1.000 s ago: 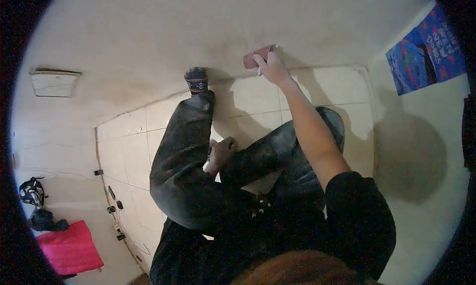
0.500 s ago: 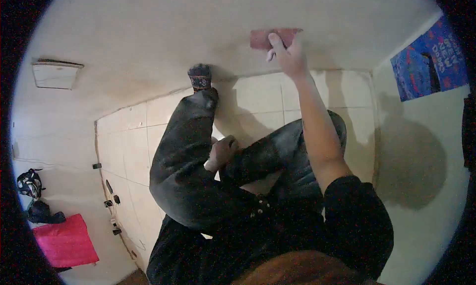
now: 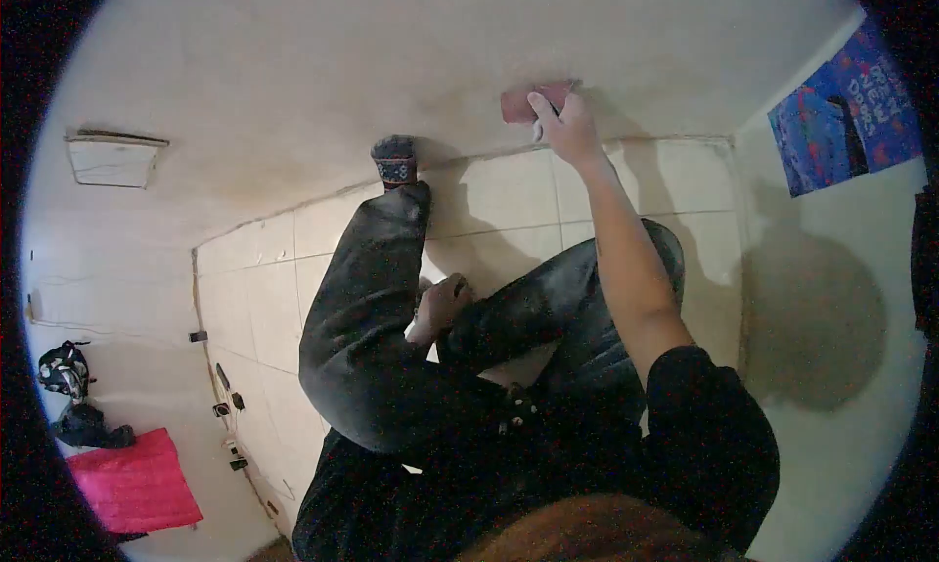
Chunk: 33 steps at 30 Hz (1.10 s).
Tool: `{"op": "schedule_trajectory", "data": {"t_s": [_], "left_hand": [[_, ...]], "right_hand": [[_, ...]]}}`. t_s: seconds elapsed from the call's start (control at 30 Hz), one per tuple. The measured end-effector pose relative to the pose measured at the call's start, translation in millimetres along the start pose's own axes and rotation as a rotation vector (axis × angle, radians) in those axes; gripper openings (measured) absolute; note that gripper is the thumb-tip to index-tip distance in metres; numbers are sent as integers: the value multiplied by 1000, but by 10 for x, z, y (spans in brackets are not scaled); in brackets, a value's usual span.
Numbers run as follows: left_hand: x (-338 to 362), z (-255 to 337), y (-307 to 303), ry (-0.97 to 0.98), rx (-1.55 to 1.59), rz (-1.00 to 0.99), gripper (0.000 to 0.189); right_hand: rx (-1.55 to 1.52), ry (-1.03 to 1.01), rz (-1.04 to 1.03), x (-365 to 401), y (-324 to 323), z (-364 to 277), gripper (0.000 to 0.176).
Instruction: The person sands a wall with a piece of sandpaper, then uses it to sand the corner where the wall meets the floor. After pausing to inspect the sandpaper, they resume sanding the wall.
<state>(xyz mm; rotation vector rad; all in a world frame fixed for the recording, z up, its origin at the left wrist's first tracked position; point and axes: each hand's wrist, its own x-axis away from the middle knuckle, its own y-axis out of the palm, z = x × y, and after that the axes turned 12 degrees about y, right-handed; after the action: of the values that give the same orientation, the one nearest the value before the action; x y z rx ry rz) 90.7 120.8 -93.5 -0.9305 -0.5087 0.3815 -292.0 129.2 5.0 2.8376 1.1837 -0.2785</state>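
Observation:
My right hand (image 3: 572, 134) presses a reddish-brown sheet of sandpaper (image 3: 518, 106) against the pale wall (image 3: 391, 53), just above the floor line. Its thumb lies across the front of the sheet, and the fingers look whitish with dust. Between my bent legs, my left hand (image 3: 443, 306) rests low with curled fingers; whatever may be inside it is hidden. My patterned sock (image 3: 395, 161) touches or nearly touches the wall left of the sandpaper.
Cream floor tiles (image 3: 504, 190) lie under me. A blue printed bag or poster (image 3: 817, 141) hangs on the right wall. At left are a white wall panel (image 3: 114, 161), a pink cloth (image 3: 137, 482), a dark backpack (image 3: 65, 369) and small black plugs (image 3: 220, 409) with cables.
My right hand has moved the sandpaper a short way down the wall, closer to the floor. My left hand stays almost where it was.

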Motion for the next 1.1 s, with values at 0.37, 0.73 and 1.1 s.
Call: {"op": "schedule_trajectory", "data": {"t_s": [0.37, 0.73, 1.1], "left_hand": [[14, 39, -9, -23, -25, -57, 34], [-49, 11, -16, -18, -25, -37, 30], [-21, -23, 34, 50, -99, -39, 31]], "right_hand": [[-93, 171, -127, 49, 3, -223, 34], [-101, 60, -81, -6, -97, -376, 28], [-290, 273, -238, 122, -174, -644, 32]]}}
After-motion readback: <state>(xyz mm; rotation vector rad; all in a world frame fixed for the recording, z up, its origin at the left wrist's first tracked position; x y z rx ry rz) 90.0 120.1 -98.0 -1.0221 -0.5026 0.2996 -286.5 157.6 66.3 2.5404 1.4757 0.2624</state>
